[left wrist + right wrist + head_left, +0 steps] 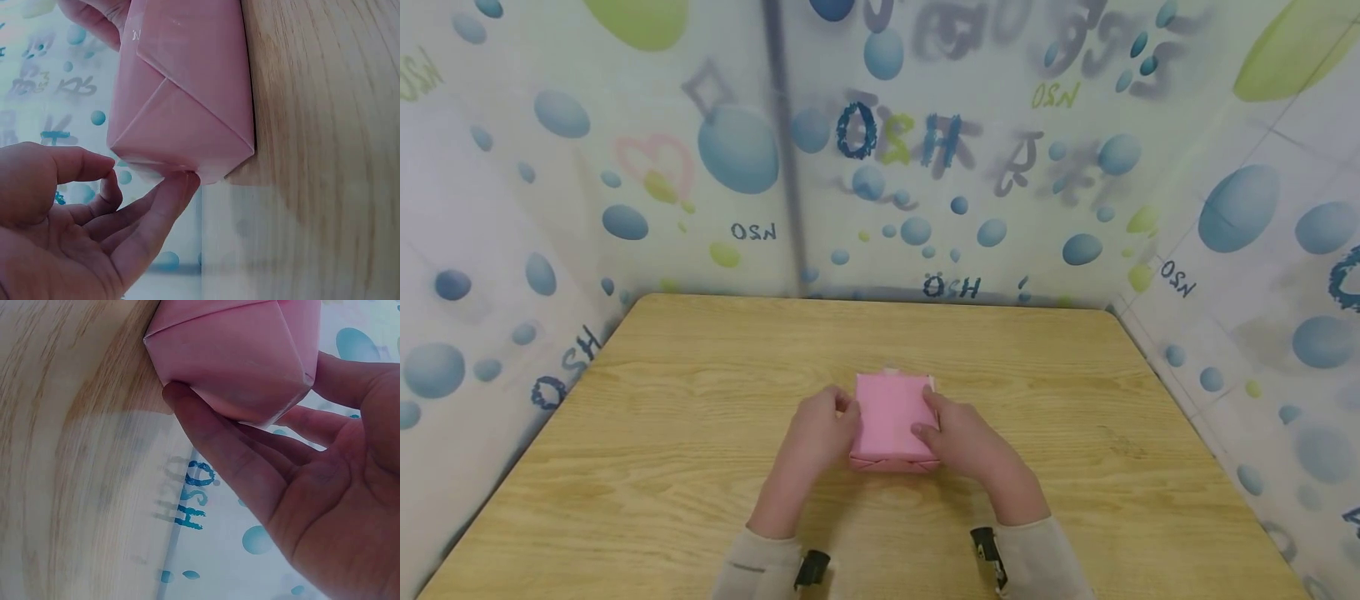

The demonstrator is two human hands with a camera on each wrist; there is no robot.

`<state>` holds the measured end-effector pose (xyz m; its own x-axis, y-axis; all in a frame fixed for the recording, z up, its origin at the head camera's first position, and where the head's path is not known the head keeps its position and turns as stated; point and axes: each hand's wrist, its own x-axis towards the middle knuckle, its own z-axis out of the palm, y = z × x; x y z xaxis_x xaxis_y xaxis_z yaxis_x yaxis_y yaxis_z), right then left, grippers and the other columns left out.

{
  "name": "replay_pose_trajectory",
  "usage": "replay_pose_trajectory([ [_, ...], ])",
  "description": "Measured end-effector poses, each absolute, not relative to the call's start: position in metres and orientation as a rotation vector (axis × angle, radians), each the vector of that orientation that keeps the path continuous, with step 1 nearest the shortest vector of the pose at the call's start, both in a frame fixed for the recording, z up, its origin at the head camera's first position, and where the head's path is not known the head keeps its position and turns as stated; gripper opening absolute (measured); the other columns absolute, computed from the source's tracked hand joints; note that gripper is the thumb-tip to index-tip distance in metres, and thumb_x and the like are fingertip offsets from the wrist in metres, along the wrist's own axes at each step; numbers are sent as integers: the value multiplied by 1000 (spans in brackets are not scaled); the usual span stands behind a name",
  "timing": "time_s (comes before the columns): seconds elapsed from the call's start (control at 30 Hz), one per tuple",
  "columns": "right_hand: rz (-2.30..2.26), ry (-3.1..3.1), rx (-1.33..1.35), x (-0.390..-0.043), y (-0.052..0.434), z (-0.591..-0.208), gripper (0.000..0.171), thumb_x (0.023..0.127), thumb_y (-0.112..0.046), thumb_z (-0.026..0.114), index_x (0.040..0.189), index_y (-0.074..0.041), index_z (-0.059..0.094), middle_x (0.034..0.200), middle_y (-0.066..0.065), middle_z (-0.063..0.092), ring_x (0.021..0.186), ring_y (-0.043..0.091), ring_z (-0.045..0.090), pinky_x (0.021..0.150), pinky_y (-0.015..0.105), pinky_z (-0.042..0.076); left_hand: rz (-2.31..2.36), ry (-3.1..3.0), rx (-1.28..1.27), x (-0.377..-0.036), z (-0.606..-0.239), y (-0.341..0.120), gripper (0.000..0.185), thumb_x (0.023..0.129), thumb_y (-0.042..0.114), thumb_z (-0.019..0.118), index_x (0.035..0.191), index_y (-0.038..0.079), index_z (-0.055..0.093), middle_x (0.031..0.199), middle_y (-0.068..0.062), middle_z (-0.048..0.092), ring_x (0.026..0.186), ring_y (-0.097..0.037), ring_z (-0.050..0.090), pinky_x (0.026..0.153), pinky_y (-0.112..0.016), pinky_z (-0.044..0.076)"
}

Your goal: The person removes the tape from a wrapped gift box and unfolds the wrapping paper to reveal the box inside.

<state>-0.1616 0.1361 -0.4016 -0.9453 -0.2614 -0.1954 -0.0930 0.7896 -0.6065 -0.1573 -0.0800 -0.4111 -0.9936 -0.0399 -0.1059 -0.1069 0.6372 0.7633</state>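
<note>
A pink paper-wrapped box (pixel 891 417) lies on the wooden table (pixel 700 375) in front of me. My left hand (pixel 838 412) is at its left side. In the left wrist view that hand (pixel 134 187) has loosely extended fingers, and one fingertip (pixel 181 184) touches the folded end of the box (pixel 181 94) while the thumb stays apart. My right hand (pixel 934 417) holds the right side, with the thumb on top. In the right wrist view this hand (pixel 250 444) has the box (pixel 237 356) between thumb and fingers.
A printed curtain (pixel 925 167) with blue bubbles and lettering surrounds the table on three sides. Bare wood lies to the left, right and behind the box. The near table edge is just below my sleeves (pixel 752 567).
</note>
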Motion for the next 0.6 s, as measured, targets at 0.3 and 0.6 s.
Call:
replay_pose_trajectory([
  [0.3, -906, 2703, -261, -161, 136, -400, 64, 107, -22, 63, 161, 3, 39, 156, 22, 56, 101, 23, 61, 97, 42, 50, 1341, 2757, -164, -156, -412, -93, 26, 105, 22, 58, 112, -1, 69, 95, -13, 73, 80, -21, 65, 67, -31, 53],
  [0.6, -907, 2695, -255, -161, 136, -400, 65, 108, -23, 63, 162, 2, 37, 152, 20, 59, 85, 18, 57, 94, 40, 50, 1357, 2739, -175, -150, -410, -103, 31, 106, 21, 54, 119, -3, 68, 101, -15, 75, 87, -23, 68, 75, -37, 56],
])
